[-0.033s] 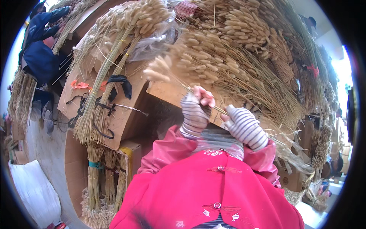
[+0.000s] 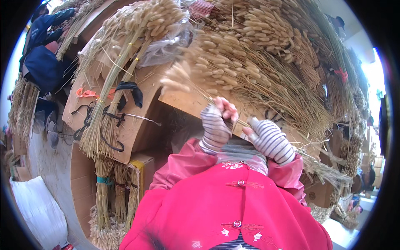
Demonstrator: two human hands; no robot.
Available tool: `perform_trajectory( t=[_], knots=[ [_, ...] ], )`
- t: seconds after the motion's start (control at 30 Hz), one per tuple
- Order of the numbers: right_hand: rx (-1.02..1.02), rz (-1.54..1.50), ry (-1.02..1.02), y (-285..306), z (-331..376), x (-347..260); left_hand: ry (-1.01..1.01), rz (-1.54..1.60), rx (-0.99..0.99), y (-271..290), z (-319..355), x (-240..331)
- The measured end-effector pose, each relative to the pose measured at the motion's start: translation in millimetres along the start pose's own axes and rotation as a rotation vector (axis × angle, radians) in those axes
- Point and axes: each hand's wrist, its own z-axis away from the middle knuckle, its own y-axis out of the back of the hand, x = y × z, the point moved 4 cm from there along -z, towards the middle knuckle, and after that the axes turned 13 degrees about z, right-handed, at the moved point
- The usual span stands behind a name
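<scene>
A small bunch of dried bunny-tail grass (image 2: 177, 78), its fluffy heads pointing up and left, is held in front of the pink jacket. My left hand (image 2: 217, 121), in a striped fingerless glove, is closed around its stems just below the heads. Lower along the same stems, my right hand (image 2: 268, 137), gloved alike, grips them between thumb and fingers. The stem ends seem to run under the right hand; its fingertips are partly hidden. Just beyond both hands, a large heap of bunny-tail grass (image 2: 221, 62) lies on a cardboard surface (image 2: 177, 99).
Tied bunches (image 2: 106, 89) lie on a cardboard box (image 2: 75, 110) at left, with black ties (image 2: 132, 89) and orange strips (image 2: 86, 93). Below, an open carton (image 2: 81, 179) holds several upside-down bunches. Another person (image 2: 43, 62) works at far left. Loose straw (image 2: 321, 168) sticks out at right.
The held grass heads have shifted slightly right, and my left hand has moved a little right and down. My right hand stays closed on the stems.
</scene>
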Motion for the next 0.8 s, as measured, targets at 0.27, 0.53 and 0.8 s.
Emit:
perform_trajectory(
  t=[0.27,0.53,0.8],
  knots=[
    [-0.269,-0.430,-0.040,-60,43,30,0.022,-0.399,0.127,29,31,-49],
    [0.635,-0.212,0.064,27,-9,-3,-0.058,-0.574,0.073,26,36,-55],
    [0.814,-0.279,0.074,42,-39,-23,-0.102,-0.655,-0.087,25,35,-53]
  ],
)
